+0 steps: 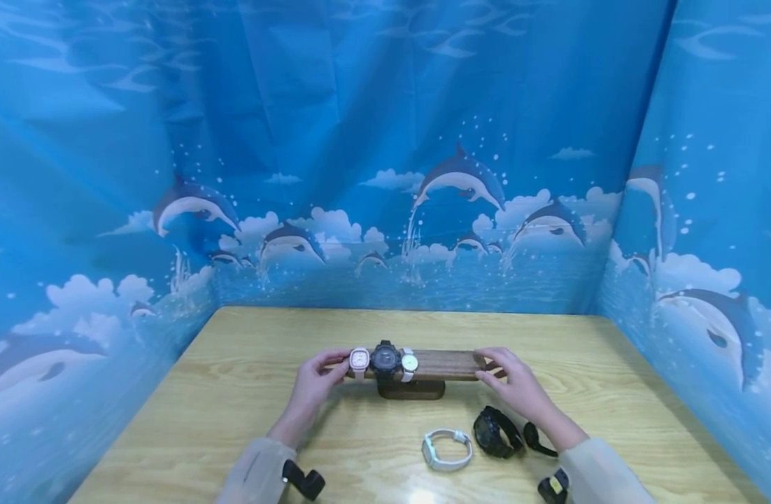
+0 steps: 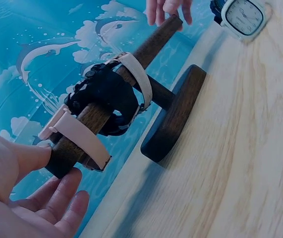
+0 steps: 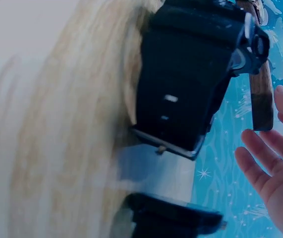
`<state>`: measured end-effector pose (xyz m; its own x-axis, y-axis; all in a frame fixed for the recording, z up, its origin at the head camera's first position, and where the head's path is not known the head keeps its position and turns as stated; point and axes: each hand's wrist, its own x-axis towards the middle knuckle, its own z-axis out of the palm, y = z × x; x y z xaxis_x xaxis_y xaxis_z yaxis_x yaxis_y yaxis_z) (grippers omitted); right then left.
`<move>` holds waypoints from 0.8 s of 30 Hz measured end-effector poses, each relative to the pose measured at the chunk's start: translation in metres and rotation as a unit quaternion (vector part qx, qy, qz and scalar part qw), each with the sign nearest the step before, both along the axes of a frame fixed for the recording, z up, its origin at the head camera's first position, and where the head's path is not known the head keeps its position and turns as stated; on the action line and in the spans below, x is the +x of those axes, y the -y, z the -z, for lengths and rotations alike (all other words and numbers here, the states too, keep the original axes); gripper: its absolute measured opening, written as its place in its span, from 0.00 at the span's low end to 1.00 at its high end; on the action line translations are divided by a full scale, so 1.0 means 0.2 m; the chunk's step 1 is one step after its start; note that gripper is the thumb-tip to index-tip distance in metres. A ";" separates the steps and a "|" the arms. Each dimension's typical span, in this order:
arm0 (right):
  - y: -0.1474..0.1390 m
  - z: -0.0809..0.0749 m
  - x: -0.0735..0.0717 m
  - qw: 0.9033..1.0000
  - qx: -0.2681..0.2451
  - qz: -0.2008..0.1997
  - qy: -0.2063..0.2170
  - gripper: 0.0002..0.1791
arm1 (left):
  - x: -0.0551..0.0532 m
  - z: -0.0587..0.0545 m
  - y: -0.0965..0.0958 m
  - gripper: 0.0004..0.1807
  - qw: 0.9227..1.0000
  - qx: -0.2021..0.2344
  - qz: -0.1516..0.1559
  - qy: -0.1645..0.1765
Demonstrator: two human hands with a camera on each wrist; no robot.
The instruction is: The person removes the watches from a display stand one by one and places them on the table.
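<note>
from my end, the step in hand looks like steadying or squaring the watch stand [image 1: 448,362], which sits just below the centre of the head view with a pink watch [image 1: 359,359], a dark watch [image 1: 385,359] and a white watch [image 1: 409,363] on its left half. i judge the next move calls for an even touch at both ends. the left hand [image 1: 315,379], partly closed, pinches one end between thumb and fingers; the right hand [image 1: 518,381], more loosely curved, pinches the other.
</note>
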<state>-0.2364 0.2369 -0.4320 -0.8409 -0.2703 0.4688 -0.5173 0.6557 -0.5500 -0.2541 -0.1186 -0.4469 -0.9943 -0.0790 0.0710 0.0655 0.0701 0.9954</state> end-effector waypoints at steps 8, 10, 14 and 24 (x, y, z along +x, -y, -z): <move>0.00 0.03 -0.02 1.000 -0.020 -0.001 0.021 0.20 | 0.00 -0.01 0.03 0.14 1.000 -0.021 0.012 -0.014; 0.00 0.03 -0.02 0.999 -0.024 0.000 0.023 0.20 | 0.00 -0.02 0.04 0.14 0.999 -0.028 0.016 -0.019; 0.01 0.02 -0.02 0.999 -0.032 0.002 0.028 0.20 | 0.00 -0.03 0.06 0.13 0.999 -0.048 0.017 -0.016; 0.02 0.01 -0.03 0.999 -0.039 0.004 0.014 0.18 | -0.02 -0.12 0.09 0.16 0.993 -0.113 0.039 -0.004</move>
<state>-0.2415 0.2338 -0.4348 -0.8560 -0.2277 0.4642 -0.4962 0.6142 -0.6136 -0.2577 -0.1363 -0.4239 -0.9961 0.0172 0.0865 0.0878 0.2851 0.9545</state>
